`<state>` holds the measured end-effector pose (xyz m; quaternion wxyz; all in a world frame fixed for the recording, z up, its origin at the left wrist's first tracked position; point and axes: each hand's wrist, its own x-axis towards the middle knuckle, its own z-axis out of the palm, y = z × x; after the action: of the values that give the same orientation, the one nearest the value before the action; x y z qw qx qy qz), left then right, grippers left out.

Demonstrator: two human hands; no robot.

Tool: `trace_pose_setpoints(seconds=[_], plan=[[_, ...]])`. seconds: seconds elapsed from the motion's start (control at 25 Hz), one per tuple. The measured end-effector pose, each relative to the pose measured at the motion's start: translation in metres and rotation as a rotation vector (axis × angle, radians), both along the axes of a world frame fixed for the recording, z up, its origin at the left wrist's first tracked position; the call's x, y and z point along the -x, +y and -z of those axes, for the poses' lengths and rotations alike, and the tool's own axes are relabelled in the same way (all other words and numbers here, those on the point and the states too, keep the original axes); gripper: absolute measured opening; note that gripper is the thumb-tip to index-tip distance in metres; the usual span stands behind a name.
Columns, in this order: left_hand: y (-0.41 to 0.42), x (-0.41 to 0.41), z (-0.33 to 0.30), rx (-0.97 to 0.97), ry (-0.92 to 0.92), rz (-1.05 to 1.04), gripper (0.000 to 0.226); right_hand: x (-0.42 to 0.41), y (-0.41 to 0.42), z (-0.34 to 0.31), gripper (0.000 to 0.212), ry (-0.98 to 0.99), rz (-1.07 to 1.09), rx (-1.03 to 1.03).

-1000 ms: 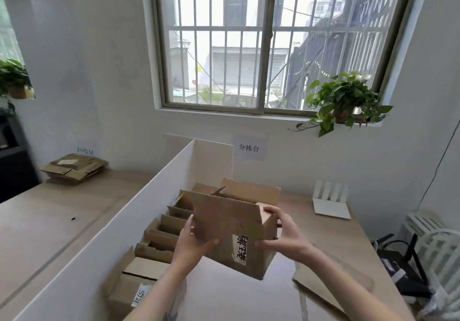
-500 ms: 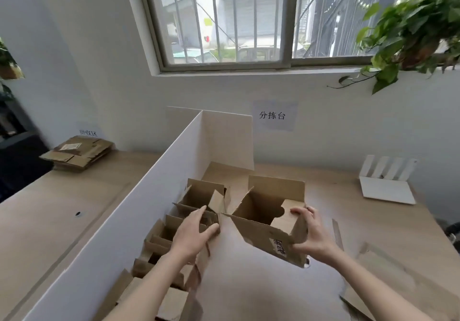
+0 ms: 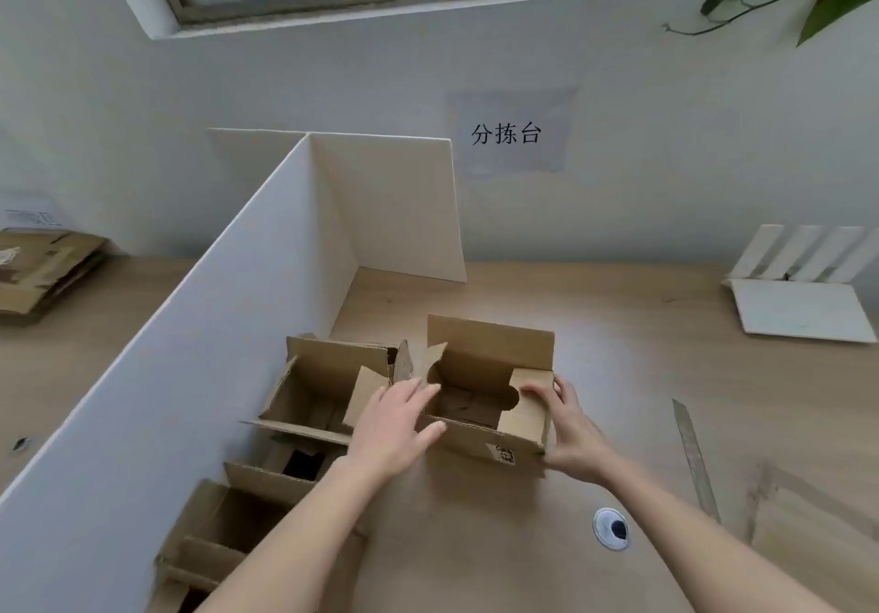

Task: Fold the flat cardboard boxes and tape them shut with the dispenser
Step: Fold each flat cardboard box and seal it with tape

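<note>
An open cardboard box (image 3: 490,398) stands upright on the wooden surface (image 3: 594,327), near the middle of its width and toward the back edge by the wall. Its top flaps are up: the rear flap stands tall, and a right side flap with a rounded cut-out leans inward over the opening. A small printed label shows on the near wall. The left hand (image 3: 397,427) rests against the box's left side with fingers stretched out straight, the grip released, fingertips touching the near-left corner and rim. The right hand (image 3: 568,431) holds the right end of the box, fingers curled over the inward-leaning flap and thumb low on the near-right corner, so this grip is grasping the box. Just beside the box on its left, a row of other opened boxes (image 3: 323,389) runs along a white divider board (image 3: 200,351) toward the near edge; the nearest of them touches or almost touches the held box. Beyond the divider, at the far left of the surface, lies a stack of flat cardboard (image 3: 43,270). A white rack (image 3: 804,289) sits at the back right corner. A metal ruler (image 3: 694,460) lies toward the right edge, and a round cable hole (image 3: 611,528) is near the front, between the forearms. A paper sign (image 3: 509,134) is on the wall.
</note>
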<state>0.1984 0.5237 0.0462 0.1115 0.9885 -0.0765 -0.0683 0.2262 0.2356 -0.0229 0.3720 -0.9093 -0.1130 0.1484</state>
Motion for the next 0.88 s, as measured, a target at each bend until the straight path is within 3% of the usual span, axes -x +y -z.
trace_pose_setpoints(seconds=[0.2,0.44,0.6,0.88], plan=[[0.007,-0.046,0.040,-0.108,-0.078,0.055,0.051,-0.039,0.032,0.032,0.101,0.010,0.061,0.024],[0.023,-0.056,0.031,-0.175,-0.048,0.022,0.055,-0.038,0.052,0.026,0.109,-0.014,0.122,0.067],[0.015,-0.035,-0.010,-0.131,-0.032,0.067,0.062,-0.013,0.021,-0.011,0.091,-0.048,0.117,0.261],[-0.085,-0.012,-0.085,0.015,-0.163,0.239,0.067,0.062,-0.080,-0.138,0.086,-0.129,0.180,0.477]])
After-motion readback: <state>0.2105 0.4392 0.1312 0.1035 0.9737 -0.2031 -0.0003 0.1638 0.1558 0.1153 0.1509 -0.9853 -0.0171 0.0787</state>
